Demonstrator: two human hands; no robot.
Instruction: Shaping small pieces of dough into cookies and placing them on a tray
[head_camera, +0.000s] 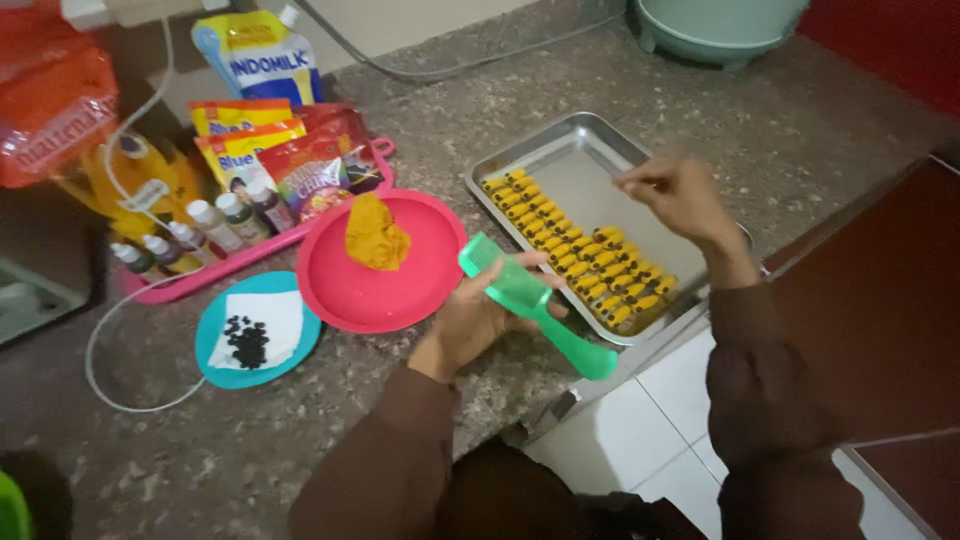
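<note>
My left hand (478, 318) grips a green plastic comb (530, 302) by its middle, held over the counter edge beside the red plate (340, 290). On that plate lies a lump of orange-yellow dough (375, 235). My right hand (680, 200) hovers over the metal baking tray (585, 150), fingers pinched together; whether anything is between them I cannot tell. Two rows of small yellow dough pieces with dark dots (580, 255) line the tray's near side.
A blue plate (215, 350) holds a white tissue with small dark bits (248, 342). A pink tray (250, 250) carries small bottles and snack packets. A milk pouch (262, 55), a white cable (110, 330) and a pale green pot (715, 25) sit on the speckled counter.
</note>
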